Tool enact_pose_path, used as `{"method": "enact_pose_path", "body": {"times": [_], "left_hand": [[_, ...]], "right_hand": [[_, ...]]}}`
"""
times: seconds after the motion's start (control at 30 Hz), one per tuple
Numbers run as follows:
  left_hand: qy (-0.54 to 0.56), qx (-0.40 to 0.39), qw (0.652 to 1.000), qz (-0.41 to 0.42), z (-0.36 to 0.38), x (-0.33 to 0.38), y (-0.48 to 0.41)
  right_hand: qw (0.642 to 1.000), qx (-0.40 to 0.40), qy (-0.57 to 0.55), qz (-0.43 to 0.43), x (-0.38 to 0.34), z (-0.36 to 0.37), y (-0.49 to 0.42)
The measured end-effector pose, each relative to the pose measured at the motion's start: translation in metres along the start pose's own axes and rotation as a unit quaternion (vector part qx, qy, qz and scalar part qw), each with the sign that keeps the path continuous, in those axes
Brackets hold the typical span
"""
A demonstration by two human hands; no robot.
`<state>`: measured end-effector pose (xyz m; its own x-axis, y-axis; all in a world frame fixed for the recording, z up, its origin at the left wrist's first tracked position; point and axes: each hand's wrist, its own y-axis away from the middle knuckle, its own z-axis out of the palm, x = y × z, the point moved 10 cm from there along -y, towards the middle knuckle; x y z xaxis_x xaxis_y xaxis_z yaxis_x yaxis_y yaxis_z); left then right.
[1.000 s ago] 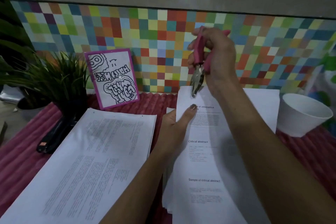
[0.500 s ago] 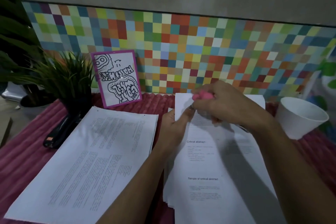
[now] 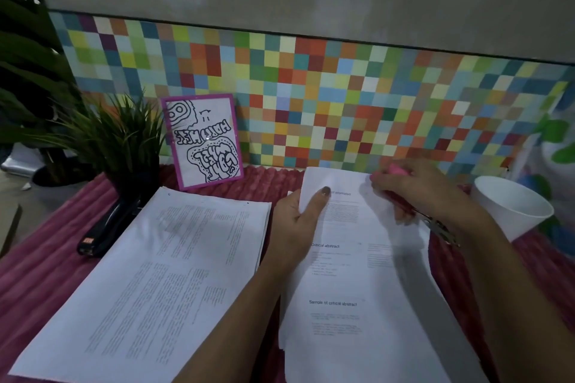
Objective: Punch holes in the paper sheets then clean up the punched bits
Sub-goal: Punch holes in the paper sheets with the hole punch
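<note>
A stack of printed sheets lies in front of me on the right. My left hand pinches the top sheet's upper left edge, thumb on top. My right hand grips a pink-handled hole punch, lowered onto the sheet's upper right part, with the metal jaws pointing right past my wrist. A second pile of printed sheets lies to the left with small holes along its far edge.
A white paper cup stands at the right. A black stapler lies left of the papers, beside a potted plant. A pink-framed card leans on the tiled wall. A pink ribbed cloth covers the table.
My right hand came down from above the sheet's top edge and moved right, turning the punch so that it lies low over the paper. My left hand kept its hold.
</note>
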<state>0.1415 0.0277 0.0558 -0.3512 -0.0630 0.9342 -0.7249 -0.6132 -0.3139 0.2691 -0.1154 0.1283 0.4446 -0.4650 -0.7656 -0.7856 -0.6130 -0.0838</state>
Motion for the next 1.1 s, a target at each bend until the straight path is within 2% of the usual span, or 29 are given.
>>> {"method": "enact_pose_path", "body": {"times": [0.07,0.13,0.2,0.23,0.3,0.33,0.37,0.53,0.73,1.1], "left_hand": [[0.0,-0.013,1.0,0.0,0.003,-0.001,0.001],[0.001,-0.018,1.0,-0.005,0.004,-0.003,0.001],[0.0,-0.018,1.0,-0.01,0.004,-0.005,0.002],[0.002,-0.018,1.0,-0.011,0.005,-0.006,0.002],[0.008,-0.017,1.0,-0.012,0.007,-0.007,0.002],[0.005,-0.014,1.0,-0.009,0.007,-0.007,0.002],[-0.004,-0.008,1.0,-0.004,0.007,-0.008,0.002],[-0.027,0.005,0.999,0.02,0.007,-0.005,0.003],[-0.011,-0.003,1.0,0.012,0.007,-0.008,0.001],[-0.03,-0.007,0.999,0.018,0.006,-0.007,0.001]], "right_hand": [[0.999,0.01,0.022,0.023,0.008,-0.012,0.0],[0.997,0.066,0.026,0.014,0.004,-0.034,0.002],[0.982,0.16,-0.092,-0.034,-0.012,-0.058,0.007],[0.959,0.189,-0.201,-0.061,-0.023,-0.063,0.011],[0.885,0.186,-0.41,-0.117,-0.05,-0.056,0.012],[0.856,0.175,-0.464,-0.147,-0.063,-0.048,0.01],[0.842,0.17,-0.481,-0.175,-0.075,-0.039,0.007],[0.83,0.179,-0.477,-0.227,-0.095,0.002,-0.002],[0.813,0.187,-0.485,-0.263,-0.096,0.003,-0.008],[0.841,0.115,-0.477,-0.228,-0.103,0.02,-0.029]]}}
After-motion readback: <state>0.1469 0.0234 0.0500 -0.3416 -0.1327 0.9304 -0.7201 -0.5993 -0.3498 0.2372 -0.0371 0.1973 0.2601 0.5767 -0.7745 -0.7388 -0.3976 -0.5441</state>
